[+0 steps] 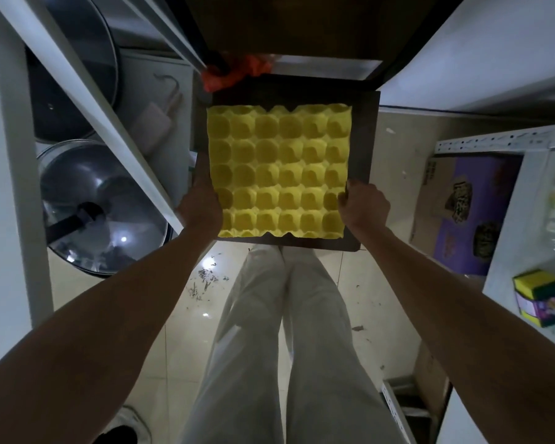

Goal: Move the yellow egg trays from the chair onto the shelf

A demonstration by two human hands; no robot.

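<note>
A yellow egg tray [277, 171], cups facing up, lies over the dark brown chair seat [367, 149] straight ahead of me. My left hand [201, 203] grips the tray's left edge near its front corner. On the opposite side my right hand [362, 203] holds the right edge, thumb on top of the rim. I cannot tell whether it is one tray or a stack, or whether it rests on the seat or is lifted off it. A white shelf [510, 251] stands to my right.
A white rack post [87, 91] slants past on the left, with glass pot lids [100, 206] behind it. An orange plastic bag [234, 73] hangs behind the chair. A purple carton [465, 216] and sponge pack [542, 299] sit right. Debris dots the tiled floor [189, 315].
</note>
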